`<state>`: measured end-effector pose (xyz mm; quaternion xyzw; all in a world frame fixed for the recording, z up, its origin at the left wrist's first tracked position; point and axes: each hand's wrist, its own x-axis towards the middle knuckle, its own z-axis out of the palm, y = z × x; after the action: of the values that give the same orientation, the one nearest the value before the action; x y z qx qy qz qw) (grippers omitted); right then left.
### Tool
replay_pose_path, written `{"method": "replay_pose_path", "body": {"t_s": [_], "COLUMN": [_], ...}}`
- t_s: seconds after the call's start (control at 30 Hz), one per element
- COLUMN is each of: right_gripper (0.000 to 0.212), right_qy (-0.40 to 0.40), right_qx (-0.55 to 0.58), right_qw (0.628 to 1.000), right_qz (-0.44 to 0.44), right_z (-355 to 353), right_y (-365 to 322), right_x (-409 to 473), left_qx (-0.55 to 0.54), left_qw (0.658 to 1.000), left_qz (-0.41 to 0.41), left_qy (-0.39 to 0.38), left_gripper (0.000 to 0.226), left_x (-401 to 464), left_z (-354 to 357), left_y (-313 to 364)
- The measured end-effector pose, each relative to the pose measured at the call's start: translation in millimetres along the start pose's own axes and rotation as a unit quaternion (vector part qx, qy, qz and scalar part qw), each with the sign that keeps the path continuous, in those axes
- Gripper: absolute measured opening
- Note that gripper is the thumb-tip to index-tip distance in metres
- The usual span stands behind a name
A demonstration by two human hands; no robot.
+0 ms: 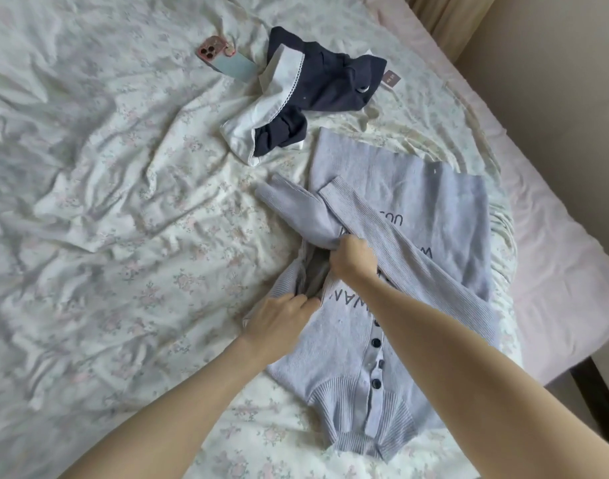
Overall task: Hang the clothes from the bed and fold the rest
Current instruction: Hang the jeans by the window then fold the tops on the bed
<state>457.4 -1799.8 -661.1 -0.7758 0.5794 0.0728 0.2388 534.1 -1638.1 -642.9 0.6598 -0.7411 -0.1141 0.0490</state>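
Cardigan (410, 216) near bed's right edge; left hand (279, 319), right hand (353, 259) grip its folded side.

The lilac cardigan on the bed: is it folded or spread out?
Partly folded. The lilac cardigan has one sleeve laid across its front; the right hand and left hand grip the other side.
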Motion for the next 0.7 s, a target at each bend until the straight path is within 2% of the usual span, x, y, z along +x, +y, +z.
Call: {"method": "replay_pose_path", "body": {"t_s": [0.07, 0.1, 0.17, 0.2, 0.23, 0.33, 0.47, 0.5, 0.53, 0.63, 0.7], "right_gripper": [0.019, 0.016, 0.018, 0.017, 0.016, 0.025, 0.056, 0.06, 0.056, 0.028, 0.035], "right_qy": [0.037, 0.046, 0.052, 0.058, 0.067, 0.067, 0.033, 0.027, 0.028, 0.034, 0.025], "right_qx": [0.186, 0.307, 0.513, 0.579, 0.618, 0.676, 0.722, 0.73, 0.731, 0.699, 0.692], "right_qw": [0.978, 0.941, 0.826, 0.77, 0.731, 0.669, 0.621, 0.609, 0.603, 0.636, 0.66], "right_qz": [0.087, 0.135, 0.227, 0.261, 0.281, 0.3, 0.305, 0.31, 0.317, 0.324, 0.291], "right_z": [-16, -25, -48, -59, -70, -95, -100, -100, -101, -103, -102], "right_y": [9, 12, 21, 27, 35, 62, 88, 94, 99, 116, 128], "right_x": [8, 13, 20, 24, 29, 41, 49, 50, 51, 57, 63], "left_qx": [-0.001, 0.003, 0.004, 0.005, 0.007, -0.022, -0.025, -0.032, -0.033, -0.023, -0.021], "left_qw": [1.0, 0.999, 0.998, 0.997, 0.996, 0.992, 0.987, 0.984, 0.98, 0.961, 0.96], "left_qz": [-0.026, -0.039, -0.062, -0.073, -0.084, -0.103, -0.105, -0.109, -0.113, -0.118, -0.115], "left_qy": [0.01, 0.01, 0.011, 0.004, -0.002, -0.063, -0.115, -0.137, -0.163, -0.248, -0.253], "left_gripper": [0.057, 0.062, 0.072, 0.077, 0.081, 0.085, 0.085, 0.089, 0.092, 0.085, 0.064], "left_x": [1, 2, 9, 12, 16, 32, 54, 60, 64, 75, 83], "left_z": [-4, -5, -6, -6, -9, -8, 5, 8, 9, 12, 13], "left_y": [1, 3, 7, 8, 11, 22, 32, 32, 31, 25, 24]}}
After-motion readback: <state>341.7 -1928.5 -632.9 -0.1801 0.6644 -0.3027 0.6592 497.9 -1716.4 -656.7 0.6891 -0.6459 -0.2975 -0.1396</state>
